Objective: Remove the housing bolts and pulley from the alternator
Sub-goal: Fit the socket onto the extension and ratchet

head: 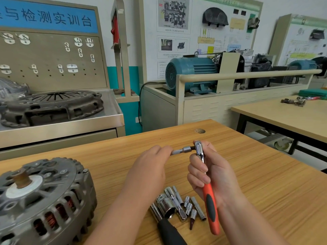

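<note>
Nearest, on the left front of the desk, the alternator lies with its shaft end tilted up. Its housing is grey cast metal, copper windings show through the side vents, and a rusty brown shaft stub rises from a pale disc. One bolt head sits on the rim at the upper right. Behind it, on a steel bench, rests a dark clutch cover.

The left grip reaches forward palm down, its fingertips pinching the knurled end of a short extension bar. The bar runs level to the right into the chrome head of a ratchet, held above the desk. The right grip is curled round the ratchet's shank just below the head, and the orange and black handle points down toward the camera.

Between the forearms a heap of chrome sockets lies loose on the desk, touching a black handle. Far right, on another desk, sits a green case; whether anything is inside it cannot be told.
</note>
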Tool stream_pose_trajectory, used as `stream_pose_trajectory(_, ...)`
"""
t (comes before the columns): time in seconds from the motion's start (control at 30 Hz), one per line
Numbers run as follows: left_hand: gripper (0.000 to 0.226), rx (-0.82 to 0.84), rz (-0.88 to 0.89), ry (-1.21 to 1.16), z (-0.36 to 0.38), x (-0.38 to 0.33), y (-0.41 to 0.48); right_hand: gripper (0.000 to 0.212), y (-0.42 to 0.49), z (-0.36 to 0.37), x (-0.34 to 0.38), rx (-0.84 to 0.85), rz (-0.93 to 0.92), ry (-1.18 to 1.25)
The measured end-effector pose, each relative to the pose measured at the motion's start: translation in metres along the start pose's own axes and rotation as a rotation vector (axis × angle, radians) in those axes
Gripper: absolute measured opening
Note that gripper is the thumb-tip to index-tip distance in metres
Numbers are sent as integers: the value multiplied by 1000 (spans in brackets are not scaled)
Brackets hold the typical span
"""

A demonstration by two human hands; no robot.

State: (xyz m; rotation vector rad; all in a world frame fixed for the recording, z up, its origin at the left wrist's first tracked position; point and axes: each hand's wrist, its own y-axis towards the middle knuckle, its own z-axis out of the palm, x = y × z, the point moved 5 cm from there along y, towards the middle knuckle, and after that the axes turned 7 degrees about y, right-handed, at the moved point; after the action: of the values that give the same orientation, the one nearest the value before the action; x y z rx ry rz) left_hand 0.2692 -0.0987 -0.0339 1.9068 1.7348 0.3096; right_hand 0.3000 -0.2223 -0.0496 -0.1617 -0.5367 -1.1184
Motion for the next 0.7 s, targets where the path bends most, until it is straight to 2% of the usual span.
stream_pose_trajectory(0.1, 26, 4, 12, 51, -1, -2, 1, 13, 1, -3, -4, -24, 23, 16)
stream_pose_trajectory(0.23, 33, 1, -6, 48, -4, -4, 0, 13, 1, -3, -8, -32, 55, 55)
stream_pose_trajectory(0.43, 17, -77, -40, -19, -13, 2, -1, 15, 0, -2, -11, -54, 112, 27)
stream_pose_trajectory(0.63, 14, -224, -29, -89, -14, 4, -5, 12, 0, -4, -20, -109, 127, 101)
stream_pose_trajectory(0.7, 13, -234, -43, -141, -13, 4, -5, 15, 0, -3, -18, -99, 96, 57)
